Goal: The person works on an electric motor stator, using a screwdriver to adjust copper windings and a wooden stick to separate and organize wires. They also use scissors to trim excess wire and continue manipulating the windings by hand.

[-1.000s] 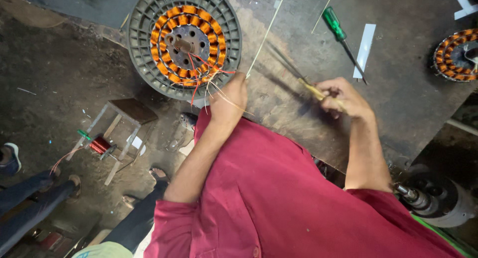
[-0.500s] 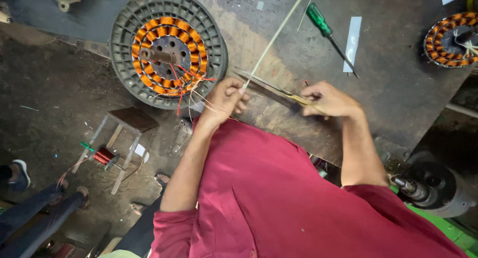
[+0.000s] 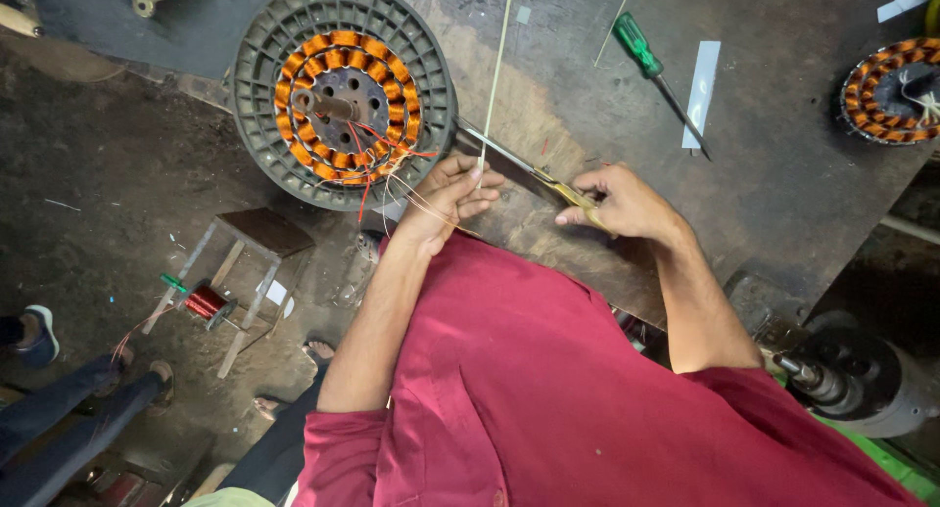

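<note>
Beside stator (image 3: 343, 91), left hand (image 3: 450, 194) fingers pinch thin sleeve (image 3: 494, 76); right hand (image 3: 617, 199) grips scissors (image 3: 519, 164), apparently open.

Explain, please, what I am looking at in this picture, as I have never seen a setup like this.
There is no machine here: a camera worn on a person's head looks down at their two bare hands and red shirt. The picture appears upside down, so the bench is at the top. The left hand pinches a thin pale sleeve that runs up across the bench. The right hand holds scissors, whose blades reach towards that sleeve. Beside the left hand lies a round grey stator with a ring of copper coils and loose red wires. Also on the bench are a green screwdriver, a white strip and a second stator. On the floor stands a red wire spool.
</note>
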